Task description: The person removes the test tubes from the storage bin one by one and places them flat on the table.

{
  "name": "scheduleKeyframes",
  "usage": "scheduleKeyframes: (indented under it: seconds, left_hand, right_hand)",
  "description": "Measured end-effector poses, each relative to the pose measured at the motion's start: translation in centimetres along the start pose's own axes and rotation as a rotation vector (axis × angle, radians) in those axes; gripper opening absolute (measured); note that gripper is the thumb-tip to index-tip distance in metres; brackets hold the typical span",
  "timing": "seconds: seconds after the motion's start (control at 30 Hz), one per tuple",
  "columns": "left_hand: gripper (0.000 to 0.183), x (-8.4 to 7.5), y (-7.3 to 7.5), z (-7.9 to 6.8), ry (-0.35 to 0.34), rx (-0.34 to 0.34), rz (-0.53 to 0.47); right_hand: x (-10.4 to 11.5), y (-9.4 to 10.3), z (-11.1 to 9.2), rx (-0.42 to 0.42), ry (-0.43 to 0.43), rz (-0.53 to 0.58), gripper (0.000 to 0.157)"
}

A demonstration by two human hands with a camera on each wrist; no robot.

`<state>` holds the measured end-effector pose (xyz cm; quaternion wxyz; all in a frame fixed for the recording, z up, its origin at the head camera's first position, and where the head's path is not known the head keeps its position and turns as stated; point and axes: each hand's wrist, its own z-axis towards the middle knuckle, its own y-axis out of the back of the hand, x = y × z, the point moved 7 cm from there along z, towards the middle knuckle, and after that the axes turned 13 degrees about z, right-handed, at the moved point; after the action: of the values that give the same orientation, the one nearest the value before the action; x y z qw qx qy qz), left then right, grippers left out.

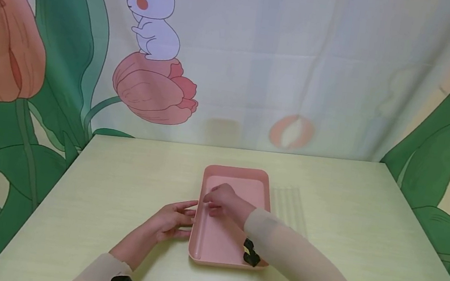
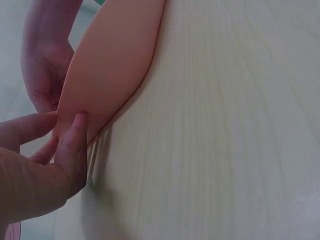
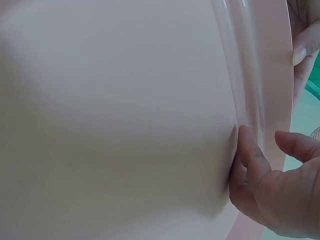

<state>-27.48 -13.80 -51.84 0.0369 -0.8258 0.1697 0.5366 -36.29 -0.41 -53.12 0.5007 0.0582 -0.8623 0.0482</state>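
A pink rectangular tray [image 1: 231,252] lies on the table. A clear thin tube or rod [image 3: 230,55] lies lengthwise inside it, along its left wall. My right hand [image 1: 226,203] reaches over the tray. In the right wrist view, the fingertips touch the tube's inner side, while the thumb stands apart on the other side, near the wall. My left hand [image 1: 172,222] rests its fingertips against the outside of the tray's left wall, as the left wrist view also shows.
Several faint clear strips or tubes [image 1: 291,205] lie side by side on the pale wood-grain table [image 1: 350,201], just right of the tray. Behind the table hangs a cloth [image 1: 237,56] printed with a rabbit and tulips.
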Motion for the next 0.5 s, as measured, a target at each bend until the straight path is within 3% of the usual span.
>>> scheduleKeyframes:
  seconds: [0.2,0.5]
  left_hand:
    - [0.061,-0.1,0.0,0.0,0.004,-0.02,0.008]
    - [0.061,0.1,0.2,0.0,0.001,-0.021,0.013]
  right_hand:
    - [1.5,-0.3,-3.0,-0.052,0.027,0.0,0.049]
    - [1.2,-0.8,-3.0,-0.036,0.046,0.025,0.057]
